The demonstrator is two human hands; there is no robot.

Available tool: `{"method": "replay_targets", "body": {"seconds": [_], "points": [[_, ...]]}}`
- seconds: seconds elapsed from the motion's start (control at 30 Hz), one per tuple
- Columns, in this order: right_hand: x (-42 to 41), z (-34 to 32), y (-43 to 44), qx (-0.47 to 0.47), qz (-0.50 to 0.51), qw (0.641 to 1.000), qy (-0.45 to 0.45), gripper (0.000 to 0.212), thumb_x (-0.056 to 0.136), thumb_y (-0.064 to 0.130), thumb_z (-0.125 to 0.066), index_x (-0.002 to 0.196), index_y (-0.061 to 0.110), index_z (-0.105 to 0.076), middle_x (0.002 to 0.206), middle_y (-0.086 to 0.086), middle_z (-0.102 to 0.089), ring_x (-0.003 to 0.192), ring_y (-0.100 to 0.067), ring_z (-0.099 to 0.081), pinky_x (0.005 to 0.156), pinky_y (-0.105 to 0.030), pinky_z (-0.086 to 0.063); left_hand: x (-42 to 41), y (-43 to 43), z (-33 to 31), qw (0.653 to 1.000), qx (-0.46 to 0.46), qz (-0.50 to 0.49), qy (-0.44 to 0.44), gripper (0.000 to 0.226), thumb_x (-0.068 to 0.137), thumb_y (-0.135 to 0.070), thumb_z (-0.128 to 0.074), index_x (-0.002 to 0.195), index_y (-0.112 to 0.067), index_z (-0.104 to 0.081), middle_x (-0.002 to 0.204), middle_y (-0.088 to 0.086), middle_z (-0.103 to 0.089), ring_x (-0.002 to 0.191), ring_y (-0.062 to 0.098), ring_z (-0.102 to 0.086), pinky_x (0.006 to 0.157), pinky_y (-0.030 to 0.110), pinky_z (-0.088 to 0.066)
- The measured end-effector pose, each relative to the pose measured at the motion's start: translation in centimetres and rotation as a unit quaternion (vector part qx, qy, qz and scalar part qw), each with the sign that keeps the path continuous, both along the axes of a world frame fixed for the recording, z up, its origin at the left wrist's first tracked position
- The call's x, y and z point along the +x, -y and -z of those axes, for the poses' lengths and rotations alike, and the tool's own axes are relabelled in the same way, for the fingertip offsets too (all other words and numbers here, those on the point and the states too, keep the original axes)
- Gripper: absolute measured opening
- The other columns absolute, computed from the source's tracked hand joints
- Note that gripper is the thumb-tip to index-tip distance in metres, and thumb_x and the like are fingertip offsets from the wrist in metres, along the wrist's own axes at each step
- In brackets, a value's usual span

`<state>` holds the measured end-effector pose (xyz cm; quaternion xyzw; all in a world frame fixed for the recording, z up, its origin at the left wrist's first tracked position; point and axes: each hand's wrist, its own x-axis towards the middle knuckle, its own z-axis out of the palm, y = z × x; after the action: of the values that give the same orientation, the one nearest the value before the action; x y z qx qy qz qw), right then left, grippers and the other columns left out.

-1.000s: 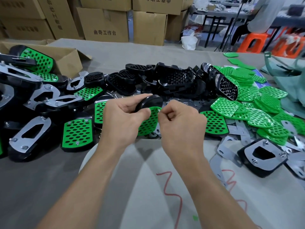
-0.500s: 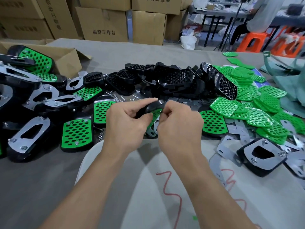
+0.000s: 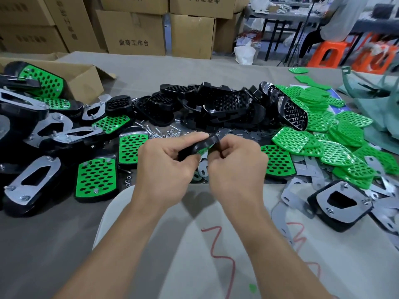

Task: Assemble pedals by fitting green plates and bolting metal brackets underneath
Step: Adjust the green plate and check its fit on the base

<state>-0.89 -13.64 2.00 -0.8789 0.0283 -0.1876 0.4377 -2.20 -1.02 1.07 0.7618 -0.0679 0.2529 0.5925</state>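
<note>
Both my hands hold one black pedal point(image 3: 203, 145) with a green plate in it, raised over the table's middle. My left hand point(image 3: 166, 167) grips its left side, thumb on the rim. My right hand point(image 3: 235, 167) curls its fingers round the right edge. Most of the pedal is hidden behind my fingers; only a sliver of green shows. Loose green plates point(image 3: 336, 145) are heaped at right. Empty black pedal shells point(image 3: 216, 106) are piled behind my hands. Flat metal brackets point(image 3: 302, 199) lie at lower right, and bolts and nuts point(image 3: 166, 132) are scattered just beyond my left hand.
Finished pedals, some with the green face up point(image 3: 97, 175) and some with the bracket up point(image 3: 32, 182), crowd the left side. An open cardboard box point(image 3: 82, 78) sits at back left. A bracket-up pedal point(image 3: 339, 203) lies at right. A white sheet point(image 3: 194, 255) covers the near table.
The pedal has tipped from green face toward me to nearly edge-on. Both hands closed in round it and moved slightly up.
</note>
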Motion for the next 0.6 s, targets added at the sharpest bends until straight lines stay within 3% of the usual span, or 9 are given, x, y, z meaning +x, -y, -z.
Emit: {"method": "replay_targets", "body": {"seconds": [0.03, 0.1, 0.13, 0.17, 0.23, 0.3, 0.33, 0.4, 0.6], "points": [[0.2, -0.3, 0.3, 0.137, -0.013, 0.988, -0.065, 0.021, 0.082, 0.006, -0.066, 0.063, 0.015, -0.064, 0.051, 0.001, -0.064, 0.051, -0.02, -0.062, 0.054, -0.027, -0.049, 0.0, -0.1, -0.1, 1.0, -0.003, 0.001, 0.002, 0.051, 0.076, -0.001, -0.069, 0.105, -0.042, -0.077, 0.101, -0.017, -0.078, 0.098, 0.006, -0.074, 0.089, 0.035, -0.059], [0.3, -1.1, 0.7, 0.478, -0.072, 0.849, -0.211, 0.025, 0.085, -0.007, -0.061, 0.067, 0.01, -0.065, 0.049, -0.005, -0.061, 0.04, -0.013, -0.055, 0.044, -0.021, -0.046, -0.1, 0.0, -0.3, 1.0, -0.015, 0.013, 0.005, 0.051, 0.076, -0.001, -0.068, 0.104, -0.042, -0.079, 0.102, -0.016, -0.078, 0.097, 0.005, -0.074, 0.088, 0.03, -0.057], [0.3, -1.4, 1.0, 0.575, -0.083, 0.775, -0.248, 0.024, 0.087, -0.011, -0.058, 0.07, 0.006, -0.064, 0.05, -0.007, -0.059, 0.038, -0.01, -0.053, 0.042, -0.019, -0.045, 0.0, 0.1, -0.4, 1.0, -0.02, 0.021, 0.006, 0.051, 0.076, 0.001, -0.067, 0.102, -0.041, -0.08, 0.103, -0.015, -0.078, 0.099, 0.007, -0.074, 0.09, 0.03, -0.057], [0.3, -1.3, 1.2, 0.601, -0.086, 0.751, -0.26, 0.024, 0.088, -0.011, -0.057, 0.071, 0.004, -0.064, 0.051, -0.008, -0.059, 0.038, -0.009, -0.052, 0.041, -0.018, -0.044, 0.1, 0.2, -0.4, 0.999, -0.027, 0.028, 0.005, 0.05, 0.076, 0.002, -0.067, 0.101, -0.039, -0.081, 0.103, -0.013, -0.079, 0.1, 0.009, -0.074, 0.092, 0.033, -0.057], [0.5, -0.9, 1.1, 0.502, -0.087, 0.835, -0.207, 0.024, 0.084, -0.009, -0.06, 0.068, 0.008, -0.065, 0.05, -0.007, -0.061, 0.041, -0.014, -0.054, 0.043, -0.02, -0.046, 0.3, 0.2, -0.4, 0.998, -0.048, 0.032, -0.005, 0.048, 0.074, 0.001, -0.068, 0.098, -0.037, -0.08, 0.1, -0.01, -0.079, 0.097, 0.011, -0.075, 0.089, 0.033, -0.057], [0.3, -0.5, 0.7, 0.281, -0.062, 0.953, -0.097, 0.022, 0.081, 0.003, -0.066, 0.063, 0.015, -0.066, 0.049, -0.001, -0.064, 0.042, -0.014, -0.059, 0.047, -0.022, -0.047, 0.6, -0.1, -0.3, 0.995, -0.089, 0.029, -0.027, 0.046, 0.071, 0.0, -0.069, 0.094, -0.038, -0.081, 0.096, -0.008, -0.08, 0.091, 0.011, -0.076, 0.082, 0.026, -0.058], [0.2, -0.4, 0.4, 0.17, -0.041, 0.984, -0.044, 0.017, 0.08, 0.011, -0.069, 0.064, 0.017, -0.066, 0.05, 0.003, -0.065, 0.044, -0.01, -0.061, 0.049, -0.021, -0.047, 0.7, -0.2, -0.3, 0.992, -0.112, 0.027, -0.041, 0.046, 0.07, 0.001, -0.068, 0.093, -0.036, -0.081, 0.095, -0.007, -0.08, 0.09, 0.011, -0.076, 0.08, 0.023, -0.057], [0.0, -0.3, -0.2, 0.06, -0.019, 0.997, 0.034, 0.012, 0.079, 0.021, -0.073, 0.068, 0.019, -0.068, 0.056, 0.012, -0.066, 0.05, -0.005, -0.062, 0.054, -0.02, -0.047, 0.9, -0.3, -0.3, 0.985, -0.159, 0.022, -0.071, 0.046, 0.072, 0.008, -0.067, 0.096, -0.029, -0.08, 0.096, -0.004, -0.08, 0.09, 0.011, -0.076, 0.08, 0.02, -0.056], [0.4, -0.7, 0.7, 0.248, -0.151, 0.957, 0.007, 0.017, 0.08, 0.005, -0.075, 0.083, 0.02, -0.081, 0.068, 0.002, -0.076, 0.068, -0.019, -0.076, 0.072, -0.042, -0.064, 1.0, -0.3, -0.6, 0.954, -0.259, 0.032, -0.147, 0.038, 0.077, 0.009, -0.063, 0.1, -0.016, -0.081, 0.102, 0.009, -0.079, 0.09, 0.019, -0.071, 0.086, 0.039, -0.055]]}}
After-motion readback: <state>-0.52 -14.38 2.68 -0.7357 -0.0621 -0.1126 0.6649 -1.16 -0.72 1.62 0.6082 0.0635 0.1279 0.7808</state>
